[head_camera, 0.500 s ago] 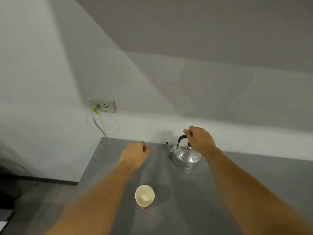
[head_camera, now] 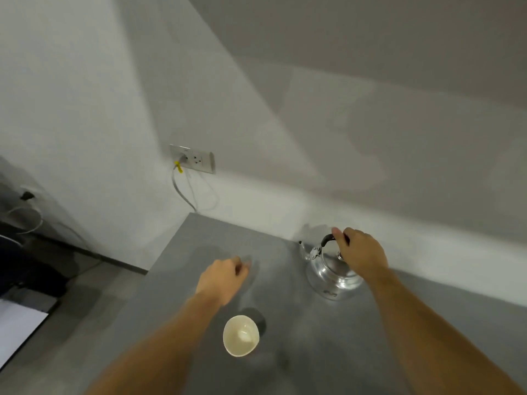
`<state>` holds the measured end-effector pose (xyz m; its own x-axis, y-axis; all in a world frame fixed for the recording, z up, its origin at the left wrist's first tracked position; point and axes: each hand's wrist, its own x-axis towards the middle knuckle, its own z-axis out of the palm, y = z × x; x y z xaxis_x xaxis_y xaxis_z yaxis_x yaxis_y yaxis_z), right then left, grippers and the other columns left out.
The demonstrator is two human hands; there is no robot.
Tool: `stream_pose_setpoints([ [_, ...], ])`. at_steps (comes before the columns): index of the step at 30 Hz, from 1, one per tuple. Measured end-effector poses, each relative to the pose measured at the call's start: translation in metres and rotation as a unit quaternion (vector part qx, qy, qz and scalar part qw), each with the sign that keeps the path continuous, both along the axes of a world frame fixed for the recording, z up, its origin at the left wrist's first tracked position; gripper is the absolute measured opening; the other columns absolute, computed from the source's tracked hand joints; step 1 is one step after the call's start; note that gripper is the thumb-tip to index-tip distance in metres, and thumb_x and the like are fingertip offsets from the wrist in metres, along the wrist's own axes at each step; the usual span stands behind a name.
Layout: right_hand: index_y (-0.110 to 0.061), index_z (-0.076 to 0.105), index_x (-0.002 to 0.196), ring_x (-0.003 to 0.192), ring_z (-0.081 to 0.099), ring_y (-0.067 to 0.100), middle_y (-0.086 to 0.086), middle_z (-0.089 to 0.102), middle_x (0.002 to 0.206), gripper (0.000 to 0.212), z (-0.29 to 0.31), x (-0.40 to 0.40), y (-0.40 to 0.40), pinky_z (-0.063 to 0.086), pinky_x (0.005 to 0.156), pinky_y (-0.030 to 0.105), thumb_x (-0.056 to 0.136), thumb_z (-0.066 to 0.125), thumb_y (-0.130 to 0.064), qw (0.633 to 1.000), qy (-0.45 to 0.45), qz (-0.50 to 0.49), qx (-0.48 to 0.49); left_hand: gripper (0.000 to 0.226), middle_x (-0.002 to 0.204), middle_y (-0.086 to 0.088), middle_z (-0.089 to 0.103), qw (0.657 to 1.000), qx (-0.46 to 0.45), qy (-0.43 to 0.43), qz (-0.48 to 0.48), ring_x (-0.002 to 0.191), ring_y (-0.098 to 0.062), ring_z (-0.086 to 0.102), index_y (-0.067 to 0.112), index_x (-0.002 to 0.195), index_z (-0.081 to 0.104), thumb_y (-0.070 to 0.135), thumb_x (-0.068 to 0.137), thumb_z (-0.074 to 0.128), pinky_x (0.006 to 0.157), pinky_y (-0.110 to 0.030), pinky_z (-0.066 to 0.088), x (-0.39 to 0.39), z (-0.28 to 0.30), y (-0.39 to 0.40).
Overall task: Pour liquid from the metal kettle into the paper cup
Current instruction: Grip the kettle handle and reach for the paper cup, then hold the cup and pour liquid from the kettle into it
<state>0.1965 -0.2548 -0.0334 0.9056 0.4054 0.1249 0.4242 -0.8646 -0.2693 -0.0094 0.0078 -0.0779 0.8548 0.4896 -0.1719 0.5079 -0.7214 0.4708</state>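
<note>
- The metal kettle (head_camera: 332, 276) handle is gripped by the right hand (head_camera: 360, 253).
- The left hand (head_camera: 224, 279) is loosely curled, holding nothing.
- The paper cup (head_camera: 241, 335) stands unobstructed on the surface (head_camera: 328, 346); a wall socket (head_camera: 192, 158) is mounted behind.

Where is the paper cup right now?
The paper cup stands on the grey table, near the bottom middle of the head view, nearer than the left hand and the kettle.

i see a grey table (head_camera: 199, 238) set against the white wall. a metal kettle (head_camera: 330, 276) stands upright on it near the far edge, and an open paper cup (head_camera: 241, 335) stands nearer to me, well apart from the kettle.
</note>
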Motion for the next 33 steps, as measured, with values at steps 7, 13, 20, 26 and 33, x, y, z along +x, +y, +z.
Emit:
stream_pose_setpoints([
  [7, -0.022, 0.056, 0.056, 0.055, 0.058, 0.016, -0.001, 0.063, 0.053, 0.058, 0.008, 0.001, 0.002, 0.039, 0.047, 0.027, 0.090, 0.041, -0.065, 0.996, 0.074, -0.045, 0.012, 0.041, 0.065, 0.000, 0.060, 0.999, -0.038, 0.001, 0.036, 0.067, -0.028, 0.058, 0.024, 0.069, 0.054, 0.053, 0.097, 0.046, 0.064, -0.033, 0.044, -0.029, -0.023, 0.010],
  [13, -0.020, 0.053, 0.048, 0.050, 0.056, 0.015, -0.002, 0.056, 0.044, 0.061, 0.028, -0.016, -0.001, 0.034, 0.045, 0.027, 0.087, 0.044, -0.067, 0.996, 0.080, -0.043, 0.022, 0.033, 0.074, 0.001, 0.069, 0.997, -0.062, 0.013, 0.042, 0.074, -0.026, 0.065, 0.021, 0.087, 0.066, 0.050, 0.096, 0.053, 0.068, -0.036, 0.053, -0.083, -0.044, 0.011],
  [20, -0.019, 0.058, 0.046, 0.048, 0.055, 0.013, -0.003, 0.058, 0.040, 0.066, 0.063, -0.063, -0.007, 0.032, 0.043, 0.026, 0.079, 0.045, -0.075, 0.999, 0.035, -0.015, 0.016, 0.028, 0.089, 0.007, 0.072, 0.986, -0.164, 0.033, 0.011, 0.072, -0.009, 0.068, 0.030, 0.118, 0.062, 0.035, 0.092, 0.070, 0.063, -0.015, 0.050, -0.145, -0.071, -0.006],
  [26, -0.019, 0.055, 0.045, 0.043, 0.051, 0.010, -0.004, 0.052, 0.037, 0.066, 0.074, -0.117, -0.003, 0.028, 0.040, 0.024, 0.073, 0.053, -0.079, 1.000, 0.010, 0.011, -0.011, 0.072, 0.105, 0.004, 0.060, 0.965, -0.260, -0.011, -0.002, 0.079, -0.003, 0.060, 0.036, 0.135, 0.051, 0.023, 0.074, 0.088, 0.067, -0.008, 0.050, -0.148, -0.078, -0.024],
  [33, -0.018, 0.058, 0.049, 0.044, 0.054, 0.014, -0.002, 0.054, 0.039, 0.070, 0.079, -0.163, 0.008, 0.038, 0.040, 0.027, 0.068, 0.050, -0.085, 0.998, 0.031, 0.045, -0.034, 0.095, 0.126, 0.010, 0.062, 0.945, -0.320, -0.073, -0.014, 0.109, 0.000, 0.064, 0.044, 0.137, 0.046, 0.023, 0.057, 0.093, 0.080, -0.006, 0.047, -0.138, -0.084, -0.038],
])
